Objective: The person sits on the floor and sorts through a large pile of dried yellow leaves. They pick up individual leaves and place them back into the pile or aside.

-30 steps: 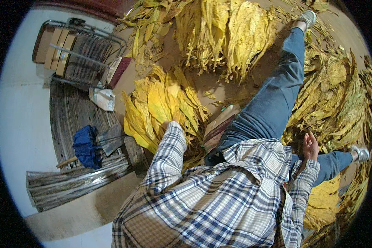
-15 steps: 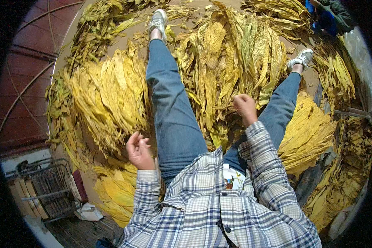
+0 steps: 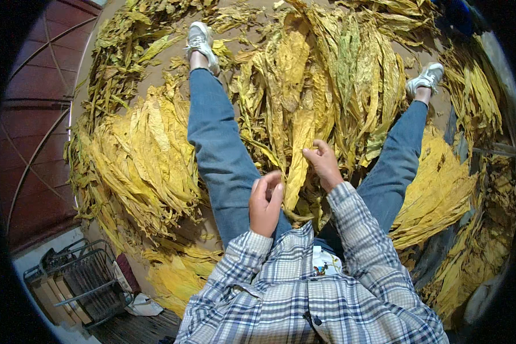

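Note:
Between my spread legs lies a big heap of dried yellow leaves, long and wrinkled like tobacco, some tinged green. One long yellow leaf runs down toward my lap, between my hands. My left hand is just left of this leaf, over my left thigh, with curled fingers, the thumb apart and nothing visible in it. On the other side, my right hand is at the leaf's right edge. Its thumb and forefinger point at the leaf with a small gap between them; whether they touch it I cannot tell.
A fanned bundle of yellow leaves lies left of my left leg, another bundle beyond my right leg. Loose leaves lie near my left hip. A metal-framed folding chair stands at lower left, below a dark red metal door.
My left hand has moved right, from beside my left leg to the long leaf. My right hand has come lower and left to the same leaf, its fingers loosening. My feet have spread slightly.

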Demonstrator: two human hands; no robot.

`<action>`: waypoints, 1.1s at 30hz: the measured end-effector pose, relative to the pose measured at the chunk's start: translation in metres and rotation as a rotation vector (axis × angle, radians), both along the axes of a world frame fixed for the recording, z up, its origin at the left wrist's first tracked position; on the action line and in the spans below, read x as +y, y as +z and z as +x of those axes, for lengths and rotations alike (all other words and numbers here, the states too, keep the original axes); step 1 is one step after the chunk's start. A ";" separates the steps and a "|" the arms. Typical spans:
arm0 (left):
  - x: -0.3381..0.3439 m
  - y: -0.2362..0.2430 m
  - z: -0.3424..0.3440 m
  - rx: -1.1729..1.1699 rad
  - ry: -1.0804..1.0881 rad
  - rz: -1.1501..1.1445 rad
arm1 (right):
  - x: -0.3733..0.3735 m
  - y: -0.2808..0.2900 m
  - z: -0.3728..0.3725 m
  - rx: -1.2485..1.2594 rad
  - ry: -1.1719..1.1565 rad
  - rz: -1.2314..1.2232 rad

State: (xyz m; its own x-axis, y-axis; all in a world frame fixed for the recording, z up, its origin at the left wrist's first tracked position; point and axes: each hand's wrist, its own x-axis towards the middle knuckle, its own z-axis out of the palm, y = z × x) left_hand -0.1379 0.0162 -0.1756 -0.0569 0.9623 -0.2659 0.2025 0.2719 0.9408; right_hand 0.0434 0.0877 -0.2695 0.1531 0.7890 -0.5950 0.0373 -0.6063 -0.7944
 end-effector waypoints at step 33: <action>-0.282 0.006 -0.279 -0.418 1.187 -0.339 | -0.065 -0.025 0.076 0.477 -0.108 -0.133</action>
